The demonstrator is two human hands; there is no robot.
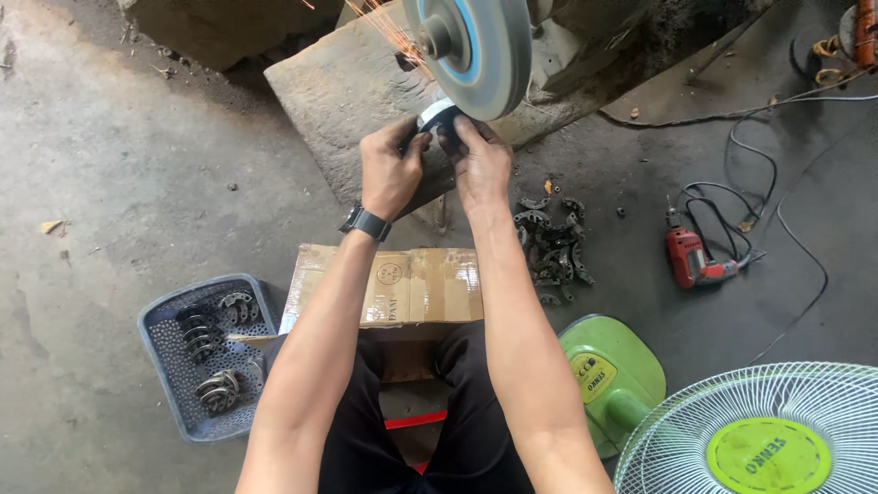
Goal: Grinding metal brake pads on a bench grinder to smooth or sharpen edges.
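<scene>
Fan (759, 439) with a green hub is sitting nearest, low right, its green base (613, 375) just beside the person's right leg. Cardboard box (402, 288) is lying across the knees, both forearms passing over it. Grey plastic basket (206, 352) is sitting left of the box, holding stacked curved metal parts. Loose pile of similar dark parts (553, 247) is lying on the concrete right of the box, with a red drill (692, 259) and its cable further right, well apart from the arms. Left hand (391, 169), wearing a wristwatch, and right hand (480, 165) are both clamping a small dark metal part (437, 119) between fingertips, one hand each side, about equally near. Part is pointing up and away from the fingers, its far edge touching the lower rim of the grinding wheel (476, 50); sparks are flying up-left. Stone block (357, 101) is lying beneath and behind the wheel. Open floor is lying to the left; little room is showing between knuckles and wheel.
</scene>
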